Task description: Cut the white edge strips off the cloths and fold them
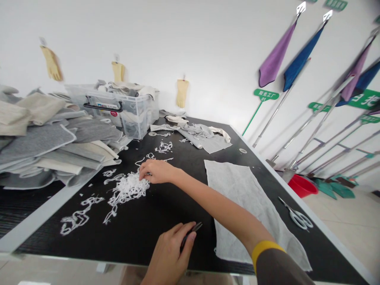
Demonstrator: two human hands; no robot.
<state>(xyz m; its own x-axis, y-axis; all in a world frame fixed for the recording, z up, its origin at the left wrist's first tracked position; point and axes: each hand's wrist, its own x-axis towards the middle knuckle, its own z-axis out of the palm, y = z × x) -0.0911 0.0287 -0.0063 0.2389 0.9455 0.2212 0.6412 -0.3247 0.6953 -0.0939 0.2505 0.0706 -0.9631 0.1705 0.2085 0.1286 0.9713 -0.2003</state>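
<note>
While left hand clasps a small dark tool near the front edge of the table, right hand touches the right side of white thread pile; can't tell if pinching. Pile's toward left edge, right hand nearer; grey cloth right.

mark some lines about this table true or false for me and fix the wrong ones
1. The right hand is at the pile of white threads. True.
2. The scissors lie to the right of the flat grey cloth. True.
3. The left hand holds the scissors. False: it holds a small dark tool.
4. The red container stands on the table. False: it is on the floor.
5. The clear plastic box is empty. False: cloth pieces fill it.
</note>
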